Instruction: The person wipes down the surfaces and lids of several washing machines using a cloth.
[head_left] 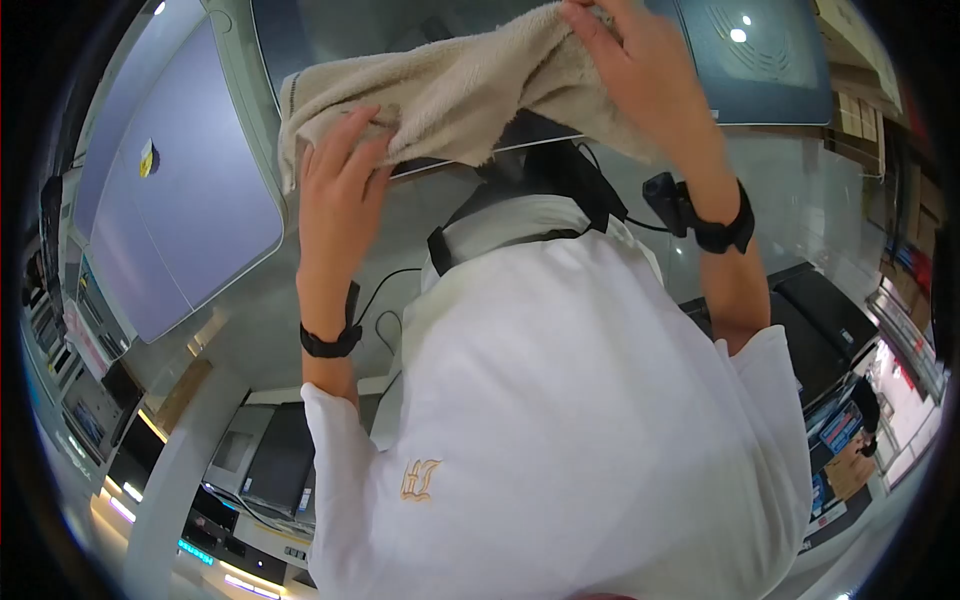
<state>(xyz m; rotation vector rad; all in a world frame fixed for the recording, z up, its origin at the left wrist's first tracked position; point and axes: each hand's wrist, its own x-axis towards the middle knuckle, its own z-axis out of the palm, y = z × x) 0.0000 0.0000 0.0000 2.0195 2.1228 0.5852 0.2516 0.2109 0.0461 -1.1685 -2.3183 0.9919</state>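
A beige towel [450, 90] is spread, with folds, over the near edge of a dark glass-like panel [330, 30]. At its left part, the bent fingers of my left hand [345, 175] grip a fold of the cloth. My right hand [640, 75] pinches the towel's upper right part between thumb and fingers, near the top edge of the view. The towel sags between the two hands, and its lower edge hangs over the panel's rim. Black straps are around both wrists.
A lilac-grey panel [180, 180] with a yellow sticker [147, 158] stands at the left. At the upper right is another dark panel [755, 60]. Black boxy units [280, 460] are at the lower left, with another [820, 320] at the right. Thin cables run beside my torso.
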